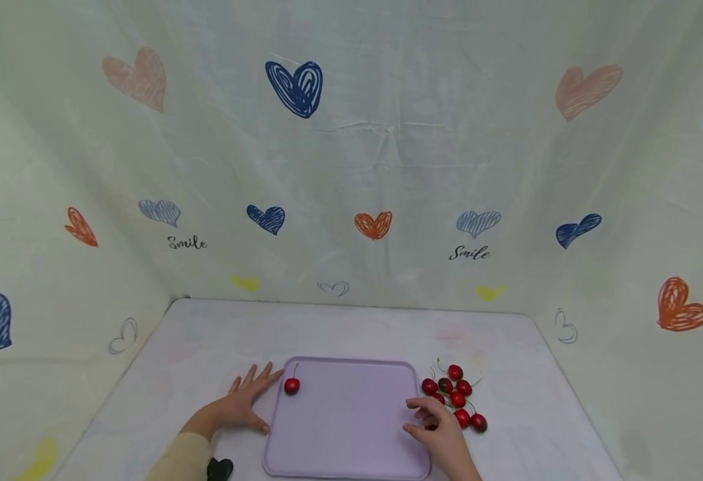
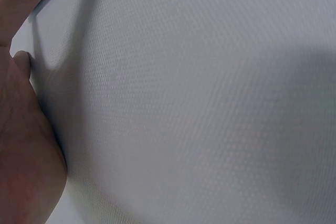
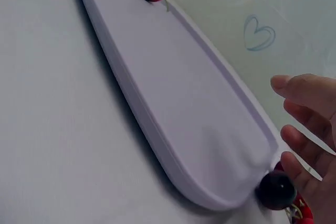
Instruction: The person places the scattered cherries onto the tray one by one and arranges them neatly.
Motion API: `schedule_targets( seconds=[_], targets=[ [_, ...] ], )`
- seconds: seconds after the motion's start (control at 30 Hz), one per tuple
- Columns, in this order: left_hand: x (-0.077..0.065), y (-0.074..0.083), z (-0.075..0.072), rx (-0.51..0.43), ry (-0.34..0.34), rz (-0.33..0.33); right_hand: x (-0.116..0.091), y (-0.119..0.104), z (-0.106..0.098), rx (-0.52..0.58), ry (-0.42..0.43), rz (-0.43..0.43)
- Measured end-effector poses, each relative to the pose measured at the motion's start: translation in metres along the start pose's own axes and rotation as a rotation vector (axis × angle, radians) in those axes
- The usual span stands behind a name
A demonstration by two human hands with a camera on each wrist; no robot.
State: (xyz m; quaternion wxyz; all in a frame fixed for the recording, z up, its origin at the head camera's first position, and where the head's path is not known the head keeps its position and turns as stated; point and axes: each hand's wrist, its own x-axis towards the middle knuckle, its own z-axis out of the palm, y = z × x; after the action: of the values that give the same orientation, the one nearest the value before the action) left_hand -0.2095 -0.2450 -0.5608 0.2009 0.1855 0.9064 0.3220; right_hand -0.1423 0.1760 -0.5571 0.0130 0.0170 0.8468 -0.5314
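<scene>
A lilac tray lies on the table between the two hands. On its upper left corner sits a single red cherry with its stem pointing up. My left hand is spread beside the tray, fingertips and thumb right at its left edge. Over the tray's right edge hovers my right hand, its fingers loosely bent and thumb apart from the index finger. The right wrist view shows nothing gripped between those fingers; a dark cherry lies just below them, by the tray's corner. Several more cherries are bunched right of the tray, partly hidden by that hand.
A white cloth with faint prints covers the table. Behind and at the sides hangs a pale curtain printed with hearts. Near the left sleeve a black heart print shows at the front.
</scene>
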Motion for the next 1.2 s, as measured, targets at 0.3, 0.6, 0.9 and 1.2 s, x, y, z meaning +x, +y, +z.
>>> schedule_targets(
  seconds=[0.3,0.6,0.9,1.2],
  targets=[
    [-0.005,0.0,0.001,-0.028,-0.003,0.031,0.002,0.014,-0.017,-0.123,0.032,0.009],
    [-0.006,0.008,-0.003,-0.033,-0.004,0.045,0.007,0.031,-0.036,-0.245,0.02,-0.043],
    [-0.003,0.004,-0.003,-0.011,0.007,0.031,0.017,0.031,-0.048,-0.385,-0.09,-0.233],
    [-0.002,-0.002,0.0,-0.002,0.009,0.036,0.026,0.031,-0.054,-0.465,-0.177,-0.332]
  ],
)
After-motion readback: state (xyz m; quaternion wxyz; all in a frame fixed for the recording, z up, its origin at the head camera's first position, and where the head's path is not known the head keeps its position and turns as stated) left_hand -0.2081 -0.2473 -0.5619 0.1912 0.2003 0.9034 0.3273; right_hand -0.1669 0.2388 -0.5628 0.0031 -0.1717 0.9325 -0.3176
